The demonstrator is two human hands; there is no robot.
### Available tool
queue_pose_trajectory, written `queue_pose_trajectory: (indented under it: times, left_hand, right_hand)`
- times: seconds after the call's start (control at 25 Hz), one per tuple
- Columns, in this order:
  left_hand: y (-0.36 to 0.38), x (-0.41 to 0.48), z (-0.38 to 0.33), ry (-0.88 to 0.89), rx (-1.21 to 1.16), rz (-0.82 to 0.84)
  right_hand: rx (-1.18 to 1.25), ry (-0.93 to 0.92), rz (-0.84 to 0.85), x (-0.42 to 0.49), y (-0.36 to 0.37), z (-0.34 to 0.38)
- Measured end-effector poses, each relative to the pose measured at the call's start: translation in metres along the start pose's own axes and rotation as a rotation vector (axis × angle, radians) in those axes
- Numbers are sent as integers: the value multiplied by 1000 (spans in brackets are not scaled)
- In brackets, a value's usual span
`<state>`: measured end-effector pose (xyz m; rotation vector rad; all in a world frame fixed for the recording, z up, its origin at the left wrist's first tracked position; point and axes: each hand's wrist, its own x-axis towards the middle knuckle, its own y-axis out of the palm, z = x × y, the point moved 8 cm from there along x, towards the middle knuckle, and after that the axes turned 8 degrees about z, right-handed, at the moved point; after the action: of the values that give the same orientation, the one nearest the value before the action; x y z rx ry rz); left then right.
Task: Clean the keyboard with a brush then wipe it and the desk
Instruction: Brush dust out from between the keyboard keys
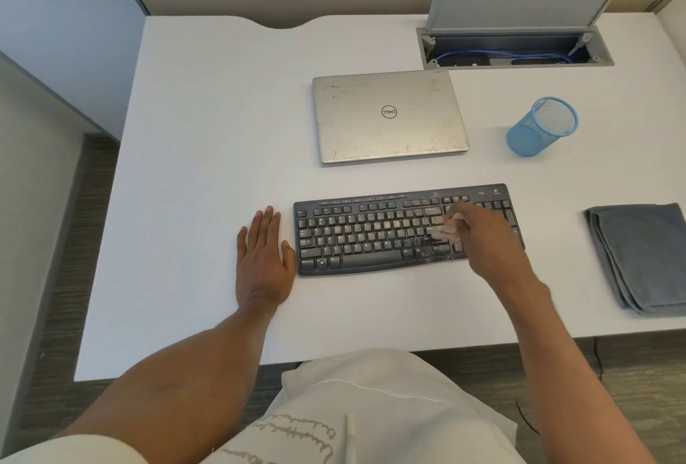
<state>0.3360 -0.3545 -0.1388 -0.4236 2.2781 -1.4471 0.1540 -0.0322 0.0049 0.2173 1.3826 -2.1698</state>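
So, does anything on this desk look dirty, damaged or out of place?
Yes. The keyboard carries pale dust and crumbs, thickest near the brush that the right hand holds. The lid of the closed laptop is scuffed and stained. The cable hatch at the far edge stands open. Nothing looks spilled.

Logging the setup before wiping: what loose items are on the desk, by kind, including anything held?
Keyboard: 1
Laptop: 1
Brush, held in the right hand: 1
Mesh cup: 1
Folded cloth: 1
Total: 5
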Motion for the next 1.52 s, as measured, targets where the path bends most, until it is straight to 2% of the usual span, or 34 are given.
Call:
queue_pose_trajectory:
  times: [0.08, 0.12, 0.2, 0.32, 0.48, 0.64, 0.76, 0.92, 1.04, 1.24, 1.32, 1.44, 1.52]
  left_hand:
    - [0, 0, 0, 5, 0, -2]
    - [0, 1, 0, 8, -3, -5]
    - [-1, 0, -1, 12, -7, -11]
    - [-3, -1, -2, 18, -14, -13]
    - [-3, 0, -2, 11, -11, -6]
    - [-3, 0, -2, 16, -18, -15]
    - [-2, 0, -2, 16, -15, -15]
    - [-2, 0, -2, 19, -9, -17]
    - [-3, -1, -2, 19, -6, -22]
    - [-3, -1, -3, 14, -15, -18]
    - [-3, -1, -2, 13, -13, -20]
    - [-3, -1, -3, 13, -10, -15]
    - [-3, -1, -3, 12, -12, -10]
  right_hand:
    - [-46, 6, -40, -2, -5, -2]
    - [11, -28, -44, -3, -4, 5]
    - [134, -129, 1, -7, 8, 23]
    - [141, -228, 106, -12, 33, 35]
    - [125, -142, 76, -10, 21, 1]
    - [41, -24, -62, -12, -3, -27]
    - [126, -103, -119, -20, -3, -12]
    - [294, -192, -21, -31, 33, 10]
    - [354, -141, -56, -32, 37, -8]
    - [231, -48, -253, -47, 6, -37]
    - [256, -43, -282, -52, 6, -34]
    - [357, -146, -102, -51, 31, -14]
    - [338, -206, 5, -52, 48, -5]
